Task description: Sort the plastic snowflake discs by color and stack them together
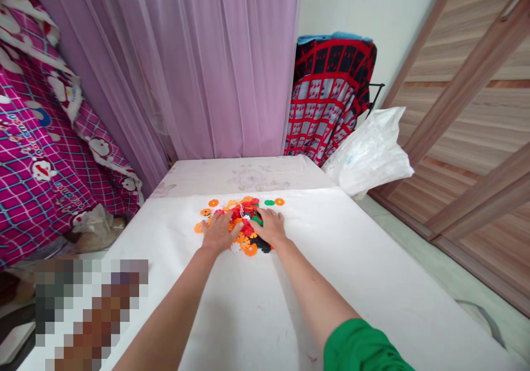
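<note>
A heap of notched plastic discs (250, 249), mostly orange with some red, green, black and white ones, lies on the white-covered table. My left hand (219, 232) rests on the heap's left side, its fingers spread. From the right, my right hand (271, 225) lies over the other side with fingers apart, beside green and black discs. Pieces under both palms are hidden. A loose orange disc (279, 201) and a green disc (269, 202) lie just past the right hand. Another orange disc (213, 202) sits beyond the left hand.
The white cloth (351, 282) covers the table up to a flowered cover (256, 176) at its far end. A white plastic bag (368, 155) stands at the far right corner. Purple curtains (215, 67) hang behind, and a wooden wardrobe (464, 117) stands at right.
</note>
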